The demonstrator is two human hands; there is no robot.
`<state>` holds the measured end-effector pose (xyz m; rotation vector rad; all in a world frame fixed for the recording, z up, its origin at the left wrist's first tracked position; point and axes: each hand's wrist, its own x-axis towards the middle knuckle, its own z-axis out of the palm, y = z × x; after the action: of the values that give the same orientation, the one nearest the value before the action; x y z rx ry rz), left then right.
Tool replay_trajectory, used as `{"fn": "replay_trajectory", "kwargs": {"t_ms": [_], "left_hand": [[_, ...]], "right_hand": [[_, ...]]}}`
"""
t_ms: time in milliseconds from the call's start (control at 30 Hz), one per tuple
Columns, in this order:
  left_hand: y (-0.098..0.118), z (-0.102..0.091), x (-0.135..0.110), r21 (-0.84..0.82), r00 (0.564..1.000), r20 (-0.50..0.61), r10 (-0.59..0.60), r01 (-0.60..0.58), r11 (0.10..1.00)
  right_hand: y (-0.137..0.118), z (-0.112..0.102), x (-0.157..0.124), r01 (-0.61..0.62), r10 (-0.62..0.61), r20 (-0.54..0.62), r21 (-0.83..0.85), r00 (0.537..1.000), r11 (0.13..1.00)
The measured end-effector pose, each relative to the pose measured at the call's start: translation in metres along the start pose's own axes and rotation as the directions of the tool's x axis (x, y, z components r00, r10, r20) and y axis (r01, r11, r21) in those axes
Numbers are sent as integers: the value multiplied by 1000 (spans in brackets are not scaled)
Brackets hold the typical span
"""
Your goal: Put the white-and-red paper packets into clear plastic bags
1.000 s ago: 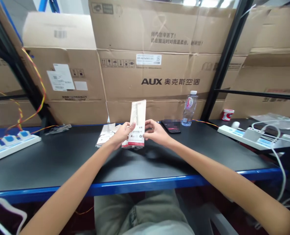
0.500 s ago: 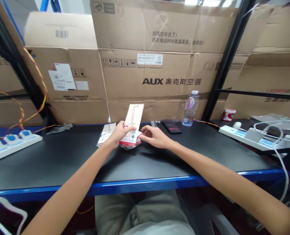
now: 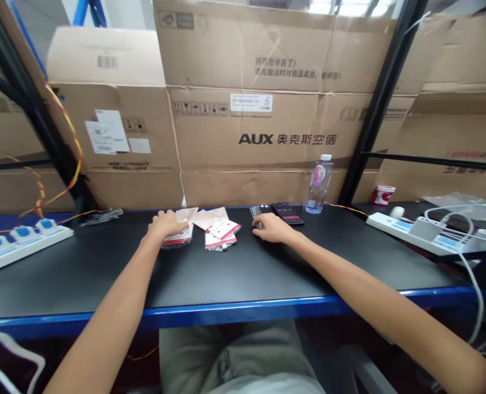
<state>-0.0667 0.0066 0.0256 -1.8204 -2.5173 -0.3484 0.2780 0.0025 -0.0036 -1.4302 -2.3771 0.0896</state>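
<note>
My left hand (image 3: 163, 226) rests on the left stack of white-and-red packets in clear plastic (image 3: 180, 237), its thumb across the top and its fingers closed around the left side. To its right lies a second pile of white-and-red packets (image 3: 220, 242); a small white card with a red edge (image 3: 225, 228) lies on it, and a pale paper envelope (image 3: 211, 216) stretches behind. My right hand (image 3: 270, 228) is low on the table with curled fingers, over the near end of a patterned grey strip (image 3: 255, 211). Anything beneath those fingertips is hidden.
Behind my right hand lie a dark phone (image 3: 288, 214) and an upright water bottle (image 3: 319, 185). Power strips stand at left (image 3: 25, 243) and right (image 3: 415, 232), with cables. Cardboard panels (image 3: 210, 153) wall the back. A blue edge (image 3: 243, 311) borders the black table.
My left hand has let go of the pale envelope, now lying flat, and moved left onto the other stack. My right hand has left the middle pile and moved right.
</note>
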Motion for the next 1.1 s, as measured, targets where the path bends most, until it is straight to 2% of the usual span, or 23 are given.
{"fn": "replay_trajectory", "kwargs": {"t_ms": [67,133,200,267,333,367,500,567,700,833,967,1100], "left_hand": [[4,-1,-4,-38,995,-47,88,-90,995],[13,-2,-12,-143,967,-88,238,-249,958],[25,0,-23,-275,906,-101,412,-423,863],[39,5,-34,-396,819,-83,568,-550,735],[50,9,-44,-467,746,-69,662,-610,640],[54,11,-48,-480,726,-58,685,-622,619],[57,9,-52,-499,681,-26,732,-643,581],[55,6,-52,-497,679,-6,734,-639,587],[54,7,-51,-418,739,-6,674,-614,670],[58,11,-53,-430,773,-51,632,-589,685],[60,12,-55,-448,749,-31,662,-602,660],[59,11,-59,-535,719,-59,693,-609,586]], "right_hand": [[1,0,1,-34,35,-32,29,999,999],[3,0,2,-62,65,-67,58,996,996],[5,-1,3,-81,88,-99,70,991,994],[6,-3,4,-105,113,-117,70,987,992],[7,-4,5,-129,138,-131,75,982,989],[7,-5,5,-137,147,-139,79,979,987],[12,-6,8,-144,155,-178,70,972,987],[15,-6,8,-155,163,-197,57,967,986],[23,-8,9,-202,210,-205,57,956,978],[23,-10,8,-200,227,-221,141,948,970],[3,-13,4,-15,115,-287,327,951,945],[-25,-11,-3,207,-72,-343,375,936,903]]}}
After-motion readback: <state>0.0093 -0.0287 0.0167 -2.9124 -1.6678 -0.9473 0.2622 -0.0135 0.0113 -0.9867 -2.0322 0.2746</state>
